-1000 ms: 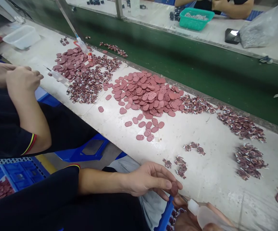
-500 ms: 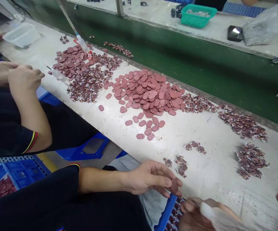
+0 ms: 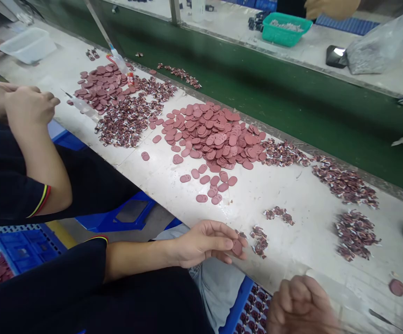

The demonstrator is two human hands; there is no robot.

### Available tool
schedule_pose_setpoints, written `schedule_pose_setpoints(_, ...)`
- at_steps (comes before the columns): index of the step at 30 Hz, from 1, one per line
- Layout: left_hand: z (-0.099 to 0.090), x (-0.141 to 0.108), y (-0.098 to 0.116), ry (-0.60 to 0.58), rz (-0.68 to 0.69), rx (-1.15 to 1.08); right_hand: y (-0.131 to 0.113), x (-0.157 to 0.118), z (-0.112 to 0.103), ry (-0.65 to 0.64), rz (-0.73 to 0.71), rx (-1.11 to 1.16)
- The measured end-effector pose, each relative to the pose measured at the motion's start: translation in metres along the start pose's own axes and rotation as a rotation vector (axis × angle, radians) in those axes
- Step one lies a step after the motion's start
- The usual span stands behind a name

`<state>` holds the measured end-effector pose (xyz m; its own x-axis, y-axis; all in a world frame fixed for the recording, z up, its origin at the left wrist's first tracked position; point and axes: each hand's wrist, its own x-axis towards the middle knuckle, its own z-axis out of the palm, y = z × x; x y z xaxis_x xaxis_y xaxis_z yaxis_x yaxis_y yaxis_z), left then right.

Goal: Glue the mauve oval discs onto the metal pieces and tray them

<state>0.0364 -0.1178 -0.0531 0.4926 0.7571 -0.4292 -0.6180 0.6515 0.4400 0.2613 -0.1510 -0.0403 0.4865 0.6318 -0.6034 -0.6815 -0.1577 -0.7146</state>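
My left hand (image 3: pixel 204 243) pinches a reddish-brown oval disc (image 3: pixel 237 247) between thumb and fingers, over the table's front edge. At the lower right, my right hand (image 3: pixel 301 301) is blurred, its fingers curled; whatever lies inside them is hidden. Just beyond its fingers is a translucent bottle (image 3: pixel 341 287) with a thin dark tip, smeared by motion. Below my hands, a blue tray (image 3: pixel 238 308) holds rows of small dark brown parts. Small clusters of similar brown parts (image 3: pixel 259 241) sit past my left hand.
A large heap of oval discs (image 3: pixel 211 134) covers the table's middle. Piles of brown parts (image 3: pixel 356 234) are at the right. A co-worker's hands (image 3: pixel 30 104) are at the left. Across the green strip stand a green basket (image 3: pixel 285 35) and a plastic bag (image 3: pixel 379 46).
My left hand has moved left and slightly up with the disc. My right hand has shifted and turned; the bottle now extends to its right. More of the blue tray shows.
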Motion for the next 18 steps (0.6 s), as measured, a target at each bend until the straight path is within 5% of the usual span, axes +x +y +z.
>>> schedule_pose_setpoints(4,-0.001,-0.002,0.010,0.042,0.021,0.017,0.013,0.001,0.007,-0.227,-0.646,-1.128)
schedule_pose_setpoints(7,-0.001,-0.003,0.014,0.064,0.029,0.018,0.020,0.010,-0.004,-0.372,-0.881,-1.479)
schedule_pose_setpoints(10,-0.001,-0.005,0.016,0.071,0.026,0.040,0.016,0.015,-0.016,-0.437,-0.849,-1.497)
schedule_pose_setpoints(13,-0.001,-0.005,0.015,0.080,0.023,0.056,0.010,0.013,-0.016,-0.271,-0.816,-1.528)
schedule_pose_setpoints(16,0.000,-0.005,0.013,0.084,0.020,0.046,0.009,0.010,-0.007,-0.085,-0.572,-1.608)
schedule_pose_setpoints(18,0.002,-0.005,0.011,0.075,0.021,0.042,0.010,0.010,-0.001,-0.106,-0.415,-1.630)
